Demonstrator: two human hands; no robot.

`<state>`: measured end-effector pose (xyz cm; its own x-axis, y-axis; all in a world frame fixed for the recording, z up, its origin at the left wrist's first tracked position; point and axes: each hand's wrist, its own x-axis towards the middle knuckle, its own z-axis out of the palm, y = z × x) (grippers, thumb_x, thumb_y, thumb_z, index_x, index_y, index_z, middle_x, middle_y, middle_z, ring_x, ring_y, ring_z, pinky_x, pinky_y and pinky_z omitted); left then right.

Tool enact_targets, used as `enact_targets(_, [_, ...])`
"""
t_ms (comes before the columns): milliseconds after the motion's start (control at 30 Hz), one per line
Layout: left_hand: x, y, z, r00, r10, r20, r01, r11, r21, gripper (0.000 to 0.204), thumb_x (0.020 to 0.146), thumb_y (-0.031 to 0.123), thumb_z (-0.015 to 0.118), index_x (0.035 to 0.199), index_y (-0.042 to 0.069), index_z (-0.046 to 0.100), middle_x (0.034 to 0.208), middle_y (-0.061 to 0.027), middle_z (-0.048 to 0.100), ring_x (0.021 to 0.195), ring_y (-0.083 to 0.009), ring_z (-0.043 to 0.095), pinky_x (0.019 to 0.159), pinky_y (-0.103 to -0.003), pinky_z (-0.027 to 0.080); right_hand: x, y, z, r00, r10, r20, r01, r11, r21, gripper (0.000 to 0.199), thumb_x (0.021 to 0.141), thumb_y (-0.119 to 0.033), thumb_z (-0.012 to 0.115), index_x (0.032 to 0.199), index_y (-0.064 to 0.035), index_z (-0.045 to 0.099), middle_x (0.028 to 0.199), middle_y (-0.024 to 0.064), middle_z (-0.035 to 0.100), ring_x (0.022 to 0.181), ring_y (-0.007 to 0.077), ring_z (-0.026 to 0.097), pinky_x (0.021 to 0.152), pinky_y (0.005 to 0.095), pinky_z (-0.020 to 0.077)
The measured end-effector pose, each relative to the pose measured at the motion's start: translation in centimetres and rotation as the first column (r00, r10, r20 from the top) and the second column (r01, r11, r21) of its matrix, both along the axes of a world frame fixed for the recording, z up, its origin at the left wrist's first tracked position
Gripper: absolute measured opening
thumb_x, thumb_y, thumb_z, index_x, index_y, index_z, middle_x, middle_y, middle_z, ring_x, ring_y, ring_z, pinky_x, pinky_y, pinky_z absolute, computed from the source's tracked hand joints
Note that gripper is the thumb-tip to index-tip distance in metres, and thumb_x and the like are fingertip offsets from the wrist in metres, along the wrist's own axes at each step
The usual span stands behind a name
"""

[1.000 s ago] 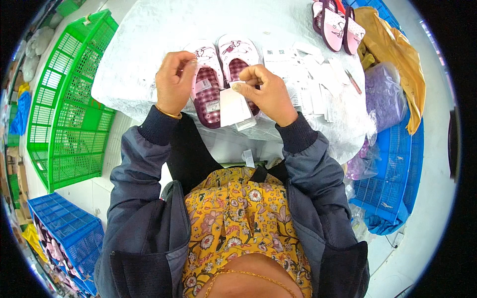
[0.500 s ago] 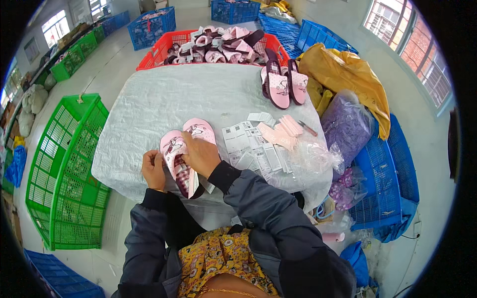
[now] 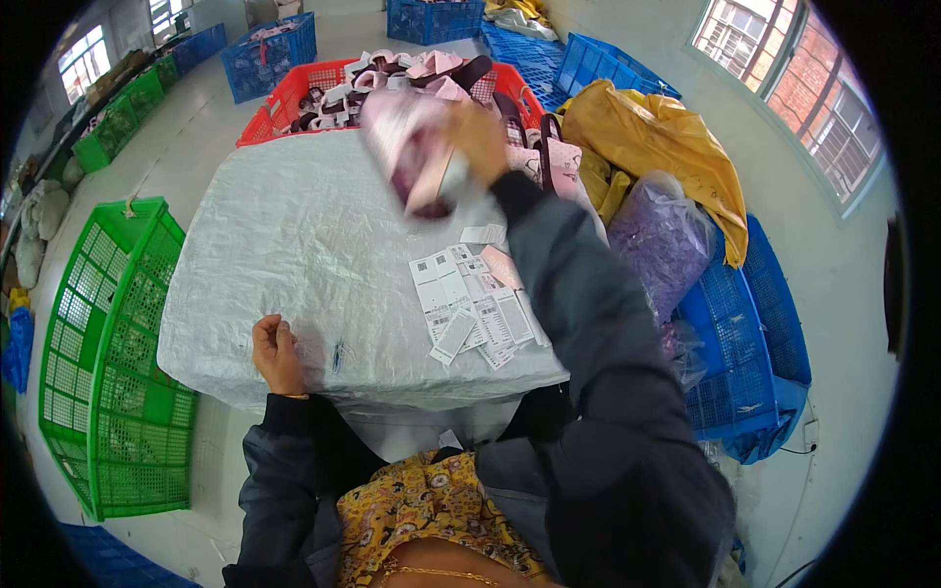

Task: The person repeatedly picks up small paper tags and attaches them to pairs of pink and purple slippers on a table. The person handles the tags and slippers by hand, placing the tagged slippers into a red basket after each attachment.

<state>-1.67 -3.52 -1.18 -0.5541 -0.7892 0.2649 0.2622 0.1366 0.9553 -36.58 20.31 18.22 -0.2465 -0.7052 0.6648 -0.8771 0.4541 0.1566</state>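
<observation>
My right hand (image 3: 477, 137) is raised far over the table, gripping a pair of pink slippers (image 3: 412, 157) that blur in motion above the table's far edge. My left hand (image 3: 275, 354) rests with curled fingers on the near left edge of the white woven table cover (image 3: 294, 245), holding nothing. A spread of white paper tags (image 3: 470, 304) lies on the cover under my right forearm. Beyond the table stands a red crate (image 3: 294, 98) heaped with more pink slippers. Another pair of slippers (image 3: 549, 157) lies at the table's far right corner.
A green crate (image 3: 98, 343) stands left of the table. Blue crates (image 3: 745, 323) sit on the right with a purple bag (image 3: 657, 245) and yellow cloth (image 3: 657, 147). More blue crates (image 3: 265, 44) and green crates (image 3: 118, 122) line the far floor.
My right hand has lifted the pink slippers off the near side of the table and swung them away toward the red crate. My left hand let go and dropped to the table's near edge.
</observation>
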Motion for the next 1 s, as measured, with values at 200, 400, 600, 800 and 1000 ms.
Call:
enact_targets(200, [-0.2, 0.6, 0.5, 0.999, 0.009, 0.031, -0.008, 1.0, -0.003, 0.012, 0.094, 0.004, 0.057, 0.106, 0.003, 0.058, 0.085, 0.0002, 0.055, 0.071, -0.006, 0.049, 0.065, -0.021, 0.043, -15.5, 7.3, 10.3, 0.927, -0.368, 0.071, 0.373, 0.888, -0.268, 0.031, 0.091, -0.032, 0.056, 0.107, -0.0083, 0.066, 0.099, 0.0135, 0.068, 0.092, 0.031, 0.065, 0.075, 0.0404, 0.0523])
enact_targets(400, [-0.2, 0.4, -0.2, 1.0, 0.006, 0.019, -0.006, 0.999, -0.034, 0.011, 0.094, 0.004, 0.057, 0.105, 0.003, 0.058, 0.086, -0.0002, 0.056, 0.071, -0.0059, 0.049, 0.065, -0.02, 0.042, -15.0, 14.7, -1.1, 0.723, -0.501, 0.475, 0.539, 0.84, 0.066, 0.052, 0.083, -0.055, 0.059, 0.104, -0.0081, 0.067, 0.108, 0.0213, 0.067, 0.099, 0.0397, 0.064, 0.086, 0.0467, 0.0505])
enact_targets(600, [0.1, 0.1, -0.6, 0.999, 0.008, 0.035, -0.005, 0.998, -0.069, 0.011, 0.094, 0.002, 0.055, 0.105, 0.002, 0.057, 0.09, -0.0003, 0.055, 0.071, -0.0059, 0.048, 0.066, -0.02, 0.042, -13.6, 16.9, -5.2, 0.679, -0.63, 0.377, 0.468, 0.767, 0.439, 0.078, 0.074, -0.066, 0.066, 0.13, -0.0124, 0.059, 0.124, 0.0163, 0.063, 0.118, 0.0348, 0.058, 0.101, 0.0409, 0.0432])
enact_targets(800, [0.2, 0.3, -0.2, 0.997, 0.016, 0.073, -0.011, 0.998, -0.063, 0.012, 0.095, 0.001, 0.055, 0.106, 0.002, 0.057, 0.09, 0.0, 0.055, 0.071, -0.0055, 0.047, 0.066, -0.02, 0.041, -16.5, 18.0, -5.2, 0.608, -0.355, 0.71, 0.275, 0.933, 0.231, 0.062, 0.073, -0.049, 0.074, 0.124, -0.0143, 0.065, 0.127, 0.0149, 0.062, 0.117, 0.0314, 0.058, 0.097, 0.0385, 0.0454])
enact_targets(1000, [0.2, 0.1, -0.5, 0.996, 0.006, 0.086, 0.001, 0.996, -0.088, 0.012, 0.095, 0.002, 0.055, 0.106, 0.003, 0.057, 0.089, 0.0002, 0.054, 0.071, -0.0052, 0.047, 0.066, -0.019, 0.04, -17.3, 20.2, -6.8, 0.674, -0.645, 0.36, 0.607, 0.761, 0.228, 0.054, 0.082, -0.017, 0.063, 0.135, -0.0183, 0.054, 0.126, 0.015, 0.062, 0.114, 0.033, 0.06, 0.097, 0.0425, 0.0474])
